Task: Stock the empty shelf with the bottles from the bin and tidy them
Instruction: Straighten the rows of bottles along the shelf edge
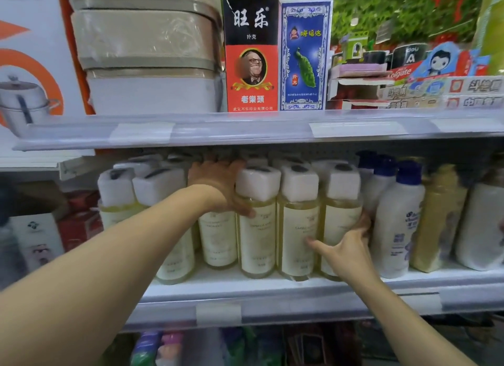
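Bottles (257, 223) with white square caps and cream labels sit packed on the middle shelf (272, 286), front row near the lip. Left hand (218, 185) reaches between two bottles, thumb on one's shoulder, fingers hidden behind; can't tell whether they're clenched. Right hand (346, 245) has fingers curled round the rightmost yellow bottle (341, 223), thumb across the neighbour's label.

Risk: squeezing the row sideways could tip a front bottle off the lip, or knock the blue-capped white bottles (395, 218) just beside.

Readable: "Colgate" box (401, 73) on the upper shelf; "旺乐 扑克" card box (252, 51). Bottle labels too blurred.
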Demonstrator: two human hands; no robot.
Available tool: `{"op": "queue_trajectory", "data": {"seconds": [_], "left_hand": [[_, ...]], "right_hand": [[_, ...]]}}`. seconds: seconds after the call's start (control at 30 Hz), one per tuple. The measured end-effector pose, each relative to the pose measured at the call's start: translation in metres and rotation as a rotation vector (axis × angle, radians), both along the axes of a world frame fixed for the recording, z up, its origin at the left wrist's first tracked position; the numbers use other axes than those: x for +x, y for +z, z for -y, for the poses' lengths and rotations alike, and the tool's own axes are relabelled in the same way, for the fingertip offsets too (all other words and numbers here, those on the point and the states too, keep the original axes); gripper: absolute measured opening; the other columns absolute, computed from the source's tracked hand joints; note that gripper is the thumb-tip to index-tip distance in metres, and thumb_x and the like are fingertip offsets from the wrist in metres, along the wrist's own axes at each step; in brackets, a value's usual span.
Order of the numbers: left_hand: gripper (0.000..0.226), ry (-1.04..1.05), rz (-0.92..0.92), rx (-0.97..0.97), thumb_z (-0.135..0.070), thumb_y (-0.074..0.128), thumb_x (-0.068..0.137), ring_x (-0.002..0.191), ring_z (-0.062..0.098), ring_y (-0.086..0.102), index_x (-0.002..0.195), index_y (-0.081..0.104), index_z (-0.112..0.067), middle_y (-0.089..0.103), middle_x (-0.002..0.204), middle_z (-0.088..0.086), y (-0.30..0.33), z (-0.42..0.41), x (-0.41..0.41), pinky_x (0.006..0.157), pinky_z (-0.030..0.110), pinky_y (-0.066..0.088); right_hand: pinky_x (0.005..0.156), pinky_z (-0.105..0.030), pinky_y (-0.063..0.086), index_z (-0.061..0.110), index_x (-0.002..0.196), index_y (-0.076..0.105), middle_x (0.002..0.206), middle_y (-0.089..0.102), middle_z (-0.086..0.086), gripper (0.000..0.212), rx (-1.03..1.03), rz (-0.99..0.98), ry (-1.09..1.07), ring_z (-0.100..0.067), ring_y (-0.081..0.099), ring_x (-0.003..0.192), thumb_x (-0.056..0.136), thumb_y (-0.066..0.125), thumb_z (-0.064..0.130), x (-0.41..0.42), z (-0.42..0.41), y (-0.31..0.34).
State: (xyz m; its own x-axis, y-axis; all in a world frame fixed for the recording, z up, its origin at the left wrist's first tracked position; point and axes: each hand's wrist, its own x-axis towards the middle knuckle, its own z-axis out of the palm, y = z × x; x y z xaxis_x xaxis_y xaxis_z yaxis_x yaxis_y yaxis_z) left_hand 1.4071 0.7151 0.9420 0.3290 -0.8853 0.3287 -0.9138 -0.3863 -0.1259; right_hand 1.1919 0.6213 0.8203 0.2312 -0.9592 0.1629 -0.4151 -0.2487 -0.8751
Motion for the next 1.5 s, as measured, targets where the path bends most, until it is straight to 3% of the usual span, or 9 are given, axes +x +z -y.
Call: {"op": "queue_trajectory", "data": {"seconds": [0.07,0.2,0.3,0.47,0.83,1.0,1.2,1.37,1.5], "left_hand": [[0.108,-0.003,0.023,0.017,-0.075,0.073,0.048,0.122,0.025,0.048,0.139,0.031,-0.036,0.050,0.137,-0.003,0.002,-0.001,0.000,0.099,0.037,0.040],[0.111,-0.025,-0.017,0.101,-0.055,0.086,0.051,0.126,0.025,0.046,0.143,0.027,-0.033,0.047,0.140,-0.002,0.010,-0.002,0.004,0.103,0.041,0.041],[0.108,-0.034,-0.057,0.117,-0.042,0.088,0.056,0.127,0.026,0.045,0.144,0.026,-0.027,0.046,0.141,0.001,0.008,0.001,0.005,0.104,0.040,0.040],[0.087,0.051,0.009,0.131,-0.044,0.086,0.060,0.114,0.025,0.055,0.130,0.040,-0.017,0.056,0.126,0.004,0.007,0.002,0.015,0.091,0.036,0.048],[0.077,-0.003,-0.077,0.063,-0.051,0.080,0.063,0.109,0.022,0.056,0.127,0.044,-0.027,0.058,0.121,-0.002,0.009,-0.003,0.027,0.088,0.034,0.048],[0.077,-0.024,-0.088,0.031,-0.050,0.082,0.061,0.106,0.021,0.056,0.125,0.044,-0.028,0.059,0.119,-0.003,0.009,-0.006,0.026,0.079,0.030,0.044],[0.077,-0.006,-0.046,0.015,-0.048,0.081,0.064,0.101,0.022,0.059,0.126,0.043,-0.026,0.060,0.114,-0.002,0.008,-0.008,0.023,0.082,0.035,0.049],[0.066,-0.002,-0.136,0.026,-0.049,0.077,0.070,0.105,0.023,0.058,0.125,0.049,-0.025,0.060,0.117,-0.001,0.014,-0.007,0.025,0.086,0.034,0.049],[0.061,-0.053,-0.321,-0.015,-0.039,0.070,0.081,0.119,0.021,0.051,0.135,0.045,-0.025,0.053,0.133,-0.002,0.023,-0.007,0.032,0.089,0.025,0.042]], "right_hand": [[0.104,-0.049,0.042,0.013,0.140,0.023,0.139,0.043,-0.013,0.135,0.011,0.005,0.018,-0.030,0.045,0.126,0.031,0.076,0.074,0.001,0.001,0.000],[0.103,-0.047,0.043,0.011,0.137,0.024,0.137,0.043,-0.014,0.108,0.015,-0.012,0.022,-0.030,0.047,0.124,0.055,0.085,0.047,0.000,0.005,-0.002],[0.107,-0.048,0.040,0.012,0.139,0.018,0.140,0.039,-0.017,0.120,-0.005,-0.048,0.002,-0.032,0.043,0.128,0.048,0.089,0.046,0.002,0.006,-0.007],[0.109,-0.048,0.037,0.011,0.143,0.010,0.143,0.033,-0.020,0.137,-0.015,-0.052,-0.012,-0.034,0.039,0.131,0.039,0.091,0.049,0.005,0.005,-0.006],[0.111,-0.048,0.033,0.014,0.140,0.011,0.142,0.033,-0.018,0.123,-0.036,-0.005,-0.026,-0.034,0.036,0.132,0.049,0.093,0.034,0.005,0.010,-0.008],[0.110,-0.051,0.035,0.023,0.139,0.011,0.142,0.034,-0.015,0.127,-0.035,0.001,-0.038,-0.033,0.037,0.132,0.043,0.093,0.039,0.009,0.007,-0.009],[0.110,-0.052,0.033,0.023,0.140,0.008,0.143,0.031,-0.017,0.131,-0.047,0.008,-0.055,-0.034,0.035,0.133,0.043,0.093,0.038,0.010,0.002,-0.006],[0.106,-0.054,0.039,0.030,0.133,0.013,0.138,0.039,-0.015,0.152,-0.002,0.021,-0.034,-0.034,0.041,0.128,0.001,0.066,0.082,0.011,0.005,-0.010],[0.106,-0.052,0.039,0.027,0.133,0.016,0.138,0.038,-0.014,0.140,-0.020,0.000,-0.006,-0.032,0.040,0.129,0.016,0.081,0.069,0.008,0.004,-0.008]]}}
